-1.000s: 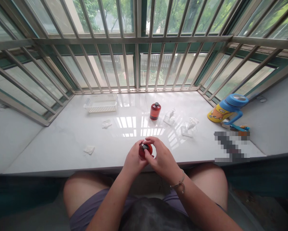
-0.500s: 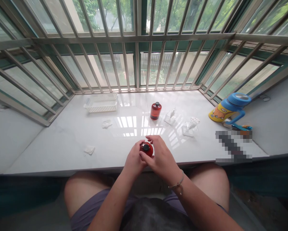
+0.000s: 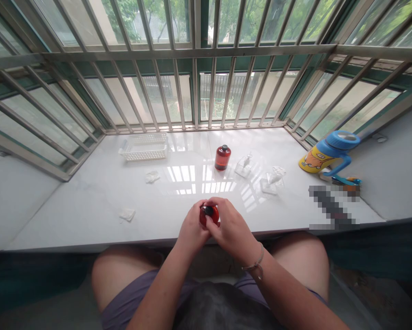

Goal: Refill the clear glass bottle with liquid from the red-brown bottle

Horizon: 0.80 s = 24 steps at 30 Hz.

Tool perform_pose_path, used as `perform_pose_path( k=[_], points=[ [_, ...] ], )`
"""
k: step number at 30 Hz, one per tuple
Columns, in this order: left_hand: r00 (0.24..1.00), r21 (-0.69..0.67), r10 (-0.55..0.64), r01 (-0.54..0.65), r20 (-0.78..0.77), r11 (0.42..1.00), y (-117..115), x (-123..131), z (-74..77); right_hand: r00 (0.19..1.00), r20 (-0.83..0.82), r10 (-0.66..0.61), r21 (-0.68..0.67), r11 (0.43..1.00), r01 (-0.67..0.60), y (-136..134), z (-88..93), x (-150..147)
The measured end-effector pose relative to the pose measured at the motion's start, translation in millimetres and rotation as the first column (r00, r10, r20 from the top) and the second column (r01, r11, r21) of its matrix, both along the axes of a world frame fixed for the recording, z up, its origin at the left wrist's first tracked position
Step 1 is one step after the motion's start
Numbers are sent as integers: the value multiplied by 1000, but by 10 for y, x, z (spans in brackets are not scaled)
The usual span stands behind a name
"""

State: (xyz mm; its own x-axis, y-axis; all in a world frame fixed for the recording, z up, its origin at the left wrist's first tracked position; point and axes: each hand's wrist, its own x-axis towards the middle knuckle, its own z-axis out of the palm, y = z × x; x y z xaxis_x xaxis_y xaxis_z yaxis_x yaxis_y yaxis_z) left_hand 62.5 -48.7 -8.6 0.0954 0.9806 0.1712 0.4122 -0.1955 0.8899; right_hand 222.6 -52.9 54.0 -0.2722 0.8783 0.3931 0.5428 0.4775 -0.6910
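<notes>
Near the front edge of the sill, a red see-through bottle (image 3: 203,218) with a black cap (image 3: 209,210) stands upright between my hands. My left hand (image 3: 192,226) is wrapped round the bottle's left side. From the right, my right hand (image 3: 231,223) curves over the bottle top, its thumb and fingers closed at the cap. The bottle's lower part is hidden by my hands. Farther back stands a second red bottle (image 3: 223,158), also with a black cap and part full of liquid.
A white perforated basket (image 3: 147,155) sits at the back left. Crumpled white tissues (image 3: 153,177) lie on the left. Two clear square containers (image 3: 243,167) with white contents stand right of centre. On the right are a yellow-blue handled flask (image 3: 325,153) and a blurred-out dark object (image 3: 333,207).
My right hand has closed in on the bottle's top: its raised fingers have come down to the cap, and the thumb has moved up against it. The left hand stays put.
</notes>
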Motion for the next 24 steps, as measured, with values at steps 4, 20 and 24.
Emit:
perform_pose_path(
  k=[4, 20, 24],
  points=[
    [999, 15, 17, -17, -28, 1000, 1, 3, -14, 999, 13, 37, 39, 999, -37, 11, 23, -15],
    [1000, -1, -1, 1, 27, 1000, -3, 13, -10, 997, 72, -39, -14, 999, 40, 40, 39, -7],
    [1000, -16, 5, -5, 12, 1000, -1, 9, 0, 999, 34, -12, 20, 1000, 11, 34, 55, -10]
  ],
)
